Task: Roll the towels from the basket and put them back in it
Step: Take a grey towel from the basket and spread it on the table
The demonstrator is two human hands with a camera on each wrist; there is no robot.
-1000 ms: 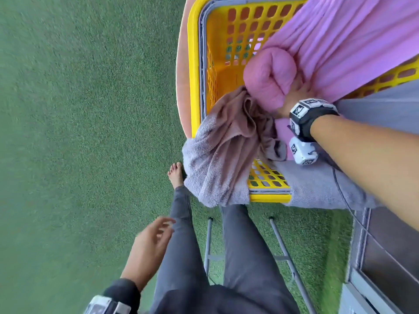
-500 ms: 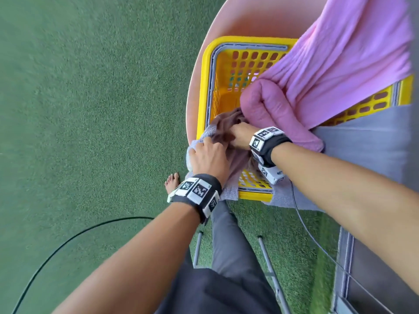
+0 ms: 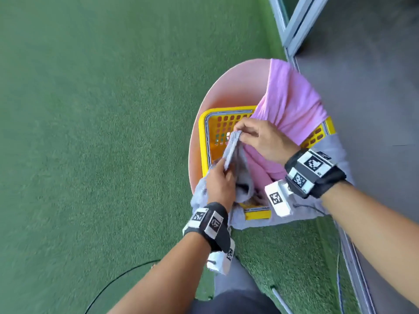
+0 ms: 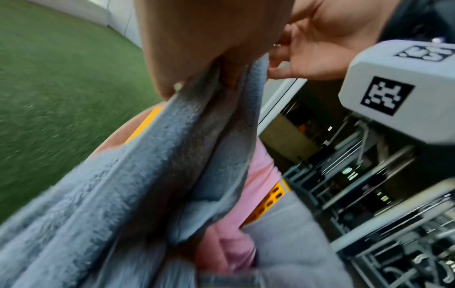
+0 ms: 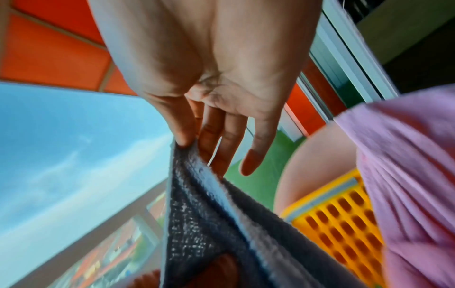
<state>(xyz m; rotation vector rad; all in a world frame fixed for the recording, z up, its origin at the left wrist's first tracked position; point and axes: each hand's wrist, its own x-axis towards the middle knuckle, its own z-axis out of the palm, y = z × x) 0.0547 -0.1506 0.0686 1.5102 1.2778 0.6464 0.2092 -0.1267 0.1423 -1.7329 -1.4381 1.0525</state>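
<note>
A yellow perforated basket (image 3: pixel 205 141) stands on a round pink table (image 3: pixel 235 87). A grey towel (image 3: pixel 234 152) rises out of it, held at its edge by both hands. My right hand (image 3: pixel 242 132) pinches the upper end between thumb and forefinger (image 5: pixel 182 136), other fingers straight. My left hand (image 3: pixel 221 171) grips the same edge lower down (image 4: pixel 197 78). A pink towel (image 3: pixel 292 105) drapes over the basket's far right rim and into it. Another light grey towel (image 3: pixel 333 150) hangs over the near right side.
Green artificial turf (image 3: pixel 102 132) covers the floor to the left and in front. A metal door frame (image 3: pixel 292 26) and dark floor lie to the right. A black cable (image 3: pixel 118 279) runs across the turf by my legs.
The right hand left the rolled pink towel and went to the grey towel. The left hand came up from my side. Both have lifted the grey towel's edge above the basket.
</note>
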